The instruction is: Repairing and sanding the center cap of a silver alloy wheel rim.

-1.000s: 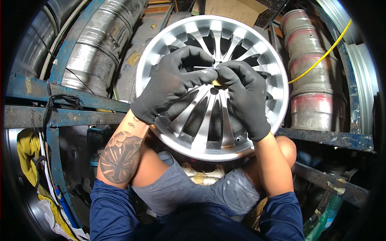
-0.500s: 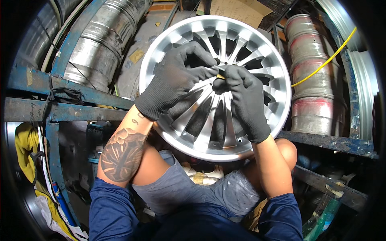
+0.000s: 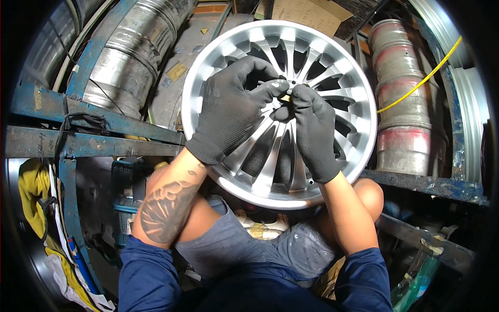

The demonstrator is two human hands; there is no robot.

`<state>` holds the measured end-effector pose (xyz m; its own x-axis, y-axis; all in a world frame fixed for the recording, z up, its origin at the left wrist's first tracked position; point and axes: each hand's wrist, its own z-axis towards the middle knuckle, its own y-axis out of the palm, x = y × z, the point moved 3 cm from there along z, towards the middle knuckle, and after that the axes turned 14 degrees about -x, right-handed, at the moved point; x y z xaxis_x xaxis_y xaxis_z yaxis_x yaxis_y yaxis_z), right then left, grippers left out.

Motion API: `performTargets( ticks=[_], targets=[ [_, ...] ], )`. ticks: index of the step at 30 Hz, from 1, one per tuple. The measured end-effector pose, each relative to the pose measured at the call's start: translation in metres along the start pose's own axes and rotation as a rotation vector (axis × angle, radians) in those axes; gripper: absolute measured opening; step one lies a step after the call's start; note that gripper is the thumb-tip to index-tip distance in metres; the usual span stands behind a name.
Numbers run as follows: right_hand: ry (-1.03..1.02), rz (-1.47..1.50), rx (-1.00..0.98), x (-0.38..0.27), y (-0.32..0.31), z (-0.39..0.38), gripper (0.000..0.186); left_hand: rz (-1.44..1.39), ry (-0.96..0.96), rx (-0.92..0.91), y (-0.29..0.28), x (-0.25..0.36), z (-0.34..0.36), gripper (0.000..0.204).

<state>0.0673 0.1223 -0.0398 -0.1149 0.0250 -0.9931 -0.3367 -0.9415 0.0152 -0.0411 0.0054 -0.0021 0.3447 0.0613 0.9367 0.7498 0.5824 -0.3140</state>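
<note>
A: Where is the silver wheel [image 3: 270,161] placed?
B: It is set with its spoked face up, between and just beyond the person's knees. What it is supported by cannot be told.

A: And what is being done by the hands?
B: Both are gloved in dark grey and brought close together over the wheel's centre. A small yellow piece [image 3: 286,98] is pinched at the fingertips of the right hand [image 3: 317,132]. The thumb and forefinger of the left hand [image 3: 231,106] are curled toward it; whether anything is gripped there cannot be told, since the view is blocked by the fingers.

A: Can the piece be identified?
B: No; it is mostly covered, and only a yellow patch is seen.

A: What is found on the right?
B: A row of worn metal barrels [image 3: 403,99], marked with red, is crossed by a yellow hose [image 3: 426,78].

A: And on the left?
B: More dull metal cylinders [image 3: 122,73] are stacked behind a blue metal frame [image 3: 104,148]. Below it, a blue basket [image 3: 125,210] is seen near the left forearm, and a yellow cloth [image 3: 32,192] is hung farther out.
</note>
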Motion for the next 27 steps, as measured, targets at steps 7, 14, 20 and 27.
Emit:
performTargets(
  ticks=[7,14,20,27],
  targets=[
    [-0.021,-0.169,0.019,-0.011,-0.001,-0.003,0.035,-0.358,-0.069,0.145,0.017,0.001,-0.014,0.014],
    [-0.047,0.155,-0.015,-0.006,0.002,-0.004,0.028,-0.293,0.111,0.141,0.021,0.0,-0.017,0.018],
    [-0.019,0.149,-0.008,-0.013,0.008,-0.012,0.026,-0.766,-0.162,0.108,0.023,-0.02,-0.023,0.027],
    [0.093,0.172,-0.028,-0.012,0.003,-0.012,0.024,-0.748,-0.167,0.022,0.013,-0.018,-0.024,0.026]
  ],
)
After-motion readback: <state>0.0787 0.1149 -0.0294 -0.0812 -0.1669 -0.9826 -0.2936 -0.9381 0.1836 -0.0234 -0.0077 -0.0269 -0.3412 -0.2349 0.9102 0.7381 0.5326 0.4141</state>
